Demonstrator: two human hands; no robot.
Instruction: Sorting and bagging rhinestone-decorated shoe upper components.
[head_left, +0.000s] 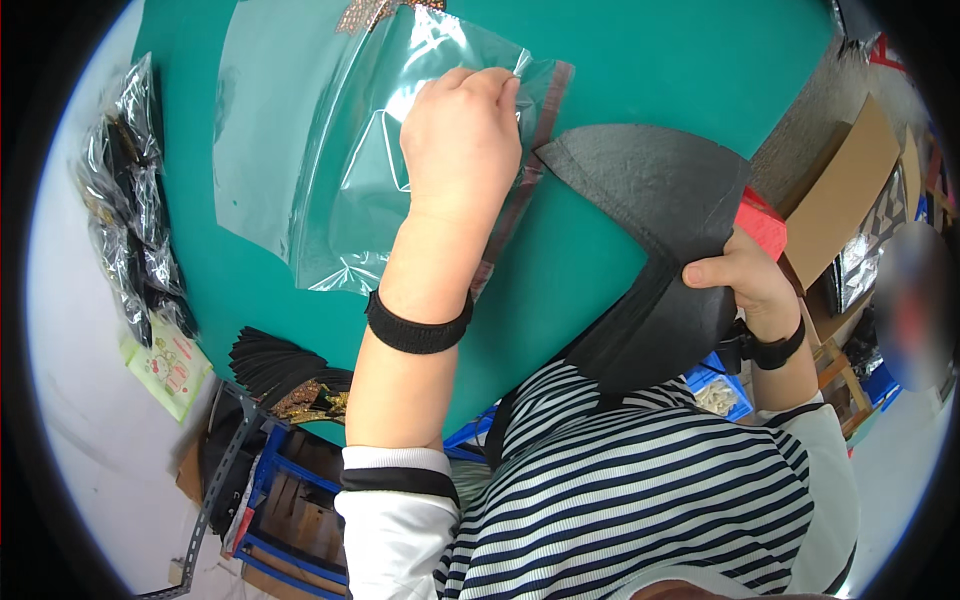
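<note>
My left hand (465, 140) is closed on the upper film of a clear plastic bag (375, 190), near the edge with the reddish strip. The bag lies flat on the green table (690, 60). My right hand (745, 285) grips a black, curved, leather-like folded piece (650, 185) by its right side, thumb on top. The piece's pointed left tip reaches close to the bag's strip edge; whether they touch I cannot tell. What lies under the fingers of my right hand is hidden.
More clear film (265, 130) lies left of the bag. Wrapped black items (130, 200) line the far left, and a black pleated bundle (275, 360) with gold glitter sits at the near-left table edge. Cardboard (845, 190) stands at right, a blue bin (722, 390) below my right hand.
</note>
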